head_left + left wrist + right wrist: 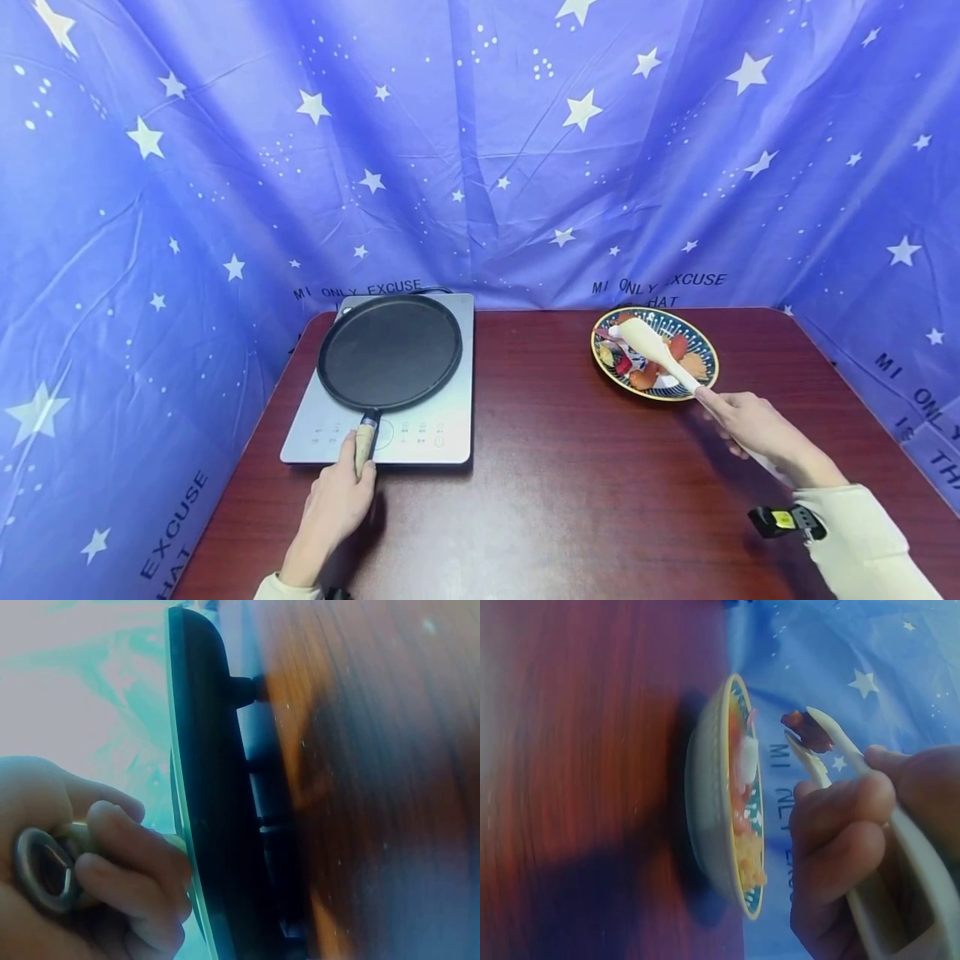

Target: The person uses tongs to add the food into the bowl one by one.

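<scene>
My left hand grips the wooden handle of a flat black frying pan. The pan lies on a silver induction cooker. In the left wrist view, the fingers curl round the handle beside its metal end ring. My right hand holds cream-coloured tongs over a patterned dish of mixed food pieces. Between the tong tips, in the right wrist view, is a dark reddish-brown food piece, held up off the dish.
The reddish-brown wooden table spans between the cooker and the dish. A blue curtain with white stars hangs along the back and both sides. Behind the cooker runs a dark cable. A black strap is on my right wrist.
</scene>
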Available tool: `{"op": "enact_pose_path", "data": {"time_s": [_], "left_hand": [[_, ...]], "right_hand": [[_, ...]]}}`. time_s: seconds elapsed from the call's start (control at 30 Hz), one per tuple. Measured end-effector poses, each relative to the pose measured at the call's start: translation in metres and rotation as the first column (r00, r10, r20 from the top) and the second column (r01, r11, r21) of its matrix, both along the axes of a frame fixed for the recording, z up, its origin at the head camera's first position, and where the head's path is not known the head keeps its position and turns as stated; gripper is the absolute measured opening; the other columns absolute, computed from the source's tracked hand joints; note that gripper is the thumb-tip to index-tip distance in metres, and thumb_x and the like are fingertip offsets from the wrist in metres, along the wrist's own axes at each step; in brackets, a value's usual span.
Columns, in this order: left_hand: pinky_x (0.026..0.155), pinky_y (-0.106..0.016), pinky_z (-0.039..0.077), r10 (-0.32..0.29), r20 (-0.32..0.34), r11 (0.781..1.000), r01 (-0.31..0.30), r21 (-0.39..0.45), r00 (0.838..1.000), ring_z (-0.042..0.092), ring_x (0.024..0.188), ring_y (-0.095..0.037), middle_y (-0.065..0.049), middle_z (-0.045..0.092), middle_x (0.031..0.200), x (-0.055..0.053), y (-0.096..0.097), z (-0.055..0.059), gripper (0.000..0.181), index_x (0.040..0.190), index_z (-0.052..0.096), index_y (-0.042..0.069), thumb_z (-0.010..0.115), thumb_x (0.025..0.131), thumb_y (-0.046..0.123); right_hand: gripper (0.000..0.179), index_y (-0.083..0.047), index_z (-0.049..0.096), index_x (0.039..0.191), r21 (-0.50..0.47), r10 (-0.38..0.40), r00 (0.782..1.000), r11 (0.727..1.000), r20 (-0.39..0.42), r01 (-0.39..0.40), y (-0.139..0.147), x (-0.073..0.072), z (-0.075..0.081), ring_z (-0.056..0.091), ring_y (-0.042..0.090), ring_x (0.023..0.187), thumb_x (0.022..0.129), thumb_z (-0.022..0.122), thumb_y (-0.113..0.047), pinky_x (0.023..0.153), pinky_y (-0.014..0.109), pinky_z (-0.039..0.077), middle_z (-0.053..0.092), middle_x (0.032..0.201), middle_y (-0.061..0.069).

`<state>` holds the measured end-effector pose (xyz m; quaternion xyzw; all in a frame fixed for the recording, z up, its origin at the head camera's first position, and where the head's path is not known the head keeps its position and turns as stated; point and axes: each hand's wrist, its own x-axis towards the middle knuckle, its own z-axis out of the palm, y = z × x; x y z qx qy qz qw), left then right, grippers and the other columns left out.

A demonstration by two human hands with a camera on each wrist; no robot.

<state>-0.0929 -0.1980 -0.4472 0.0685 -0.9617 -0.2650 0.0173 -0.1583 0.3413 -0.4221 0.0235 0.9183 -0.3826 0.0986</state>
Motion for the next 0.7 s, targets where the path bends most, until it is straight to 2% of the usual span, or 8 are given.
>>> {"op": "enact_pose_path", "data": {"time_s": [0.17, 0.43, 0.7], "left_hand": [[0.056, -0.05, 0.043, 0.001, 0.004, 1.0, -0.001, -0.002, 1.0, 0.061, 0.07, -0.037, -0.03, 0.062, 0.093, 0.0, 0.0, 0.0, 0.057, 0.141, 0.034, -0.001, 0.05, 0.092, 0.023], [0.059, -0.052, 0.044, 0.005, 0.001, 1.0, -0.005, -0.003, 1.0, 0.062, 0.073, -0.039, -0.029, 0.063, 0.095, 0.001, 0.001, 0.0, 0.057, 0.142, 0.033, 0.0, 0.049, 0.092, 0.023], [0.06, -0.052, 0.044, 0.015, 0.009, 1.0, -0.015, 0.0, 1.0, 0.061, 0.074, -0.039, -0.031, 0.062, 0.097, 0.002, 0.003, -0.001, 0.059, 0.143, 0.032, 0.0, 0.049, 0.092, 0.024]], "right_hand": [[0.062, 0.007, 0.058, 0.089, -0.101, 0.001, 0.999, 0.995, 0.033, 0.002, -0.012, 0.002, 0.001, 0.05, 0.017, 0.046, 0.097, 0.04, -0.051, 0.043, 0.034, 0.044, 0.05, 0.061, 0.005], [0.061, 0.006, 0.057, 0.089, -0.122, 0.032, 0.999, 0.992, 0.04, -0.027, -0.038, -0.001, 0.009, 0.049, 0.016, 0.045, 0.096, 0.041, -0.052, 0.043, 0.033, 0.045, 0.05, 0.061, 0.005], [0.061, 0.006, 0.056, 0.087, -0.175, 0.054, 0.997, 0.984, 0.051, -0.044, -0.066, -0.001, 0.003, 0.047, 0.015, 0.043, 0.096, 0.041, -0.052, 0.04, 0.031, 0.042, 0.048, 0.059, 0.003]]}}
